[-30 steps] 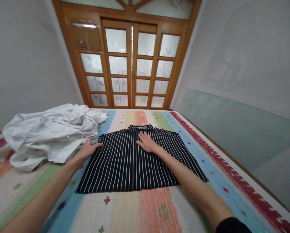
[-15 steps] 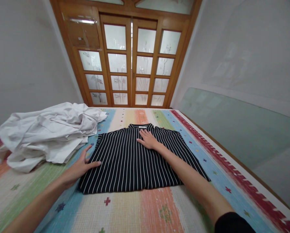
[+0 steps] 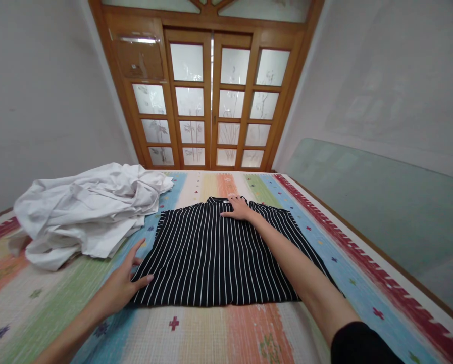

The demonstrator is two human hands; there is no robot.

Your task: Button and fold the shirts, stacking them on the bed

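Note:
A black shirt with white stripes lies folded and flat, its collar at the far side. My right hand rests on it at the collar, fingers stretched out and partly covering the collar; the forearm crosses the shirt's right half. At the near left edge of the shirt is my left hand, thumb over the cloth and fingers spread outside the edge. No cloth is visibly pinched in it. To the left lies a crumpled heap of white cloth, apart from both hands.
Under everything spreads a colourful striped cover with small cross and star patterns. A wooden door with frosted panes stands beyond the far edge. Walls rise on both sides, with a pale green panel along the right one.
My right hand has slid away from me, up to the collar. My left hand has moved nearer along the shirt's left edge. The whole view has shifted slightly.

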